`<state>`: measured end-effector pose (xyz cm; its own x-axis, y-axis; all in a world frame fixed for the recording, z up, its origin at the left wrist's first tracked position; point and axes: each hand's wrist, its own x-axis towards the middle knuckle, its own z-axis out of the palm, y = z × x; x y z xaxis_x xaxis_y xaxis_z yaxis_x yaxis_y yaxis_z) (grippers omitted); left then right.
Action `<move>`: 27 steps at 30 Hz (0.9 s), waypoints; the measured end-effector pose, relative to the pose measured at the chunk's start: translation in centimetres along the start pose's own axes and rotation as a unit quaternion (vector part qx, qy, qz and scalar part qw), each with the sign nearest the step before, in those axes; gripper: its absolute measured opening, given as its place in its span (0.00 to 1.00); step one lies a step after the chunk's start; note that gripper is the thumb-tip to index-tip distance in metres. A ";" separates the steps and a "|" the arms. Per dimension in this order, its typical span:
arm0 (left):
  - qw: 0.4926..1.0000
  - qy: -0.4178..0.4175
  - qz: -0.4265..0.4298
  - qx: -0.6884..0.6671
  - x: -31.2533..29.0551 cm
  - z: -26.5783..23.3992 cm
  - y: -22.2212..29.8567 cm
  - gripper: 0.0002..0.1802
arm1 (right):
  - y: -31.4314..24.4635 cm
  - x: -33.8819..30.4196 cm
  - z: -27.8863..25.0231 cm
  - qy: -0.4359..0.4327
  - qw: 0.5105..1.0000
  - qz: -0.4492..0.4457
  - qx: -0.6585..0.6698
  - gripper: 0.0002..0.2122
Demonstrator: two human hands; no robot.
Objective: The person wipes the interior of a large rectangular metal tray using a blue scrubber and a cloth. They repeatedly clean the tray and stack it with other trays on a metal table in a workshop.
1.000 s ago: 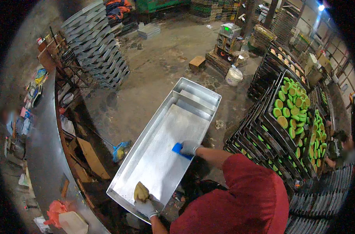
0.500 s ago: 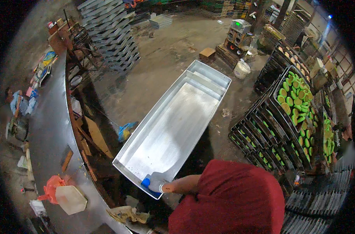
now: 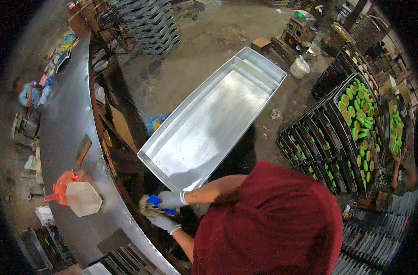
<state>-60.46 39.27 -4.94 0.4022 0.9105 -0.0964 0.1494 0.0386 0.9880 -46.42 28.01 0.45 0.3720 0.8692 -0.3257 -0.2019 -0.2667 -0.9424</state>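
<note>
My right hand (image 3: 172, 200), in a pale grey glove, is closed on a small blue object (image 3: 155, 200) whose kind I cannot make out; it could be a cloth or a pad. Close below it, my gloved left hand (image 3: 162, 222) holds a crumpled beige rag (image 3: 146, 206). The two hands meet just off the near corner of a long shallow metal tray (image 3: 209, 133), between it and the metal-topped table. Inside the tray, a crosswise divider (image 3: 252, 77) stands near the far end. Dark specks dot its near floor.
Left runs a curved metal table (image 3: 64, 137) bearing a red plastic bag (image 3: 63, 187) and an off-white container (image 3: 83, 198). Racked trays of green rounds (image 3: 358, 114) stand right. Beyond are stacked metal trays (image 3: 147, 23), a white bucket (image 3: 299, 68) and a seated person (image 3: 27, 94).
My right hand has lifted out of the tray's near corner with the blue object and moved left. My left hand has come up with the rag to meet it. The view has shifted.
</note>
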 end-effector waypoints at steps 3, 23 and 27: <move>0.997 0.074 -0.007 0.037 2.5 -5.5 -3.1 0.31 | -4.6 -1.8 -4.0 -0.020 0.995 -0.055 -0.084 0.17; 0.614 -0.456 0.349 0.542 -5.1 24.8 1.2 0.38 | 7.8 -18.6 -65.4 0.507 0.680 0.244 -0.471 0.12; 0.664 -0.442 0.293 0.527 -7.6 29.7 2.8 0.39 | 5.5 -9.4 -71.6 0.512 0.668 0.249 -0.480 0.09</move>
<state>-36.22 20.24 -4.99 0.9737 0.0263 -0.2265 0.0954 -0.9492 0.2998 13.84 -11.43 -7.16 0.9988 -0.0354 -0.0347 -0.0404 -0.9873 -0.1535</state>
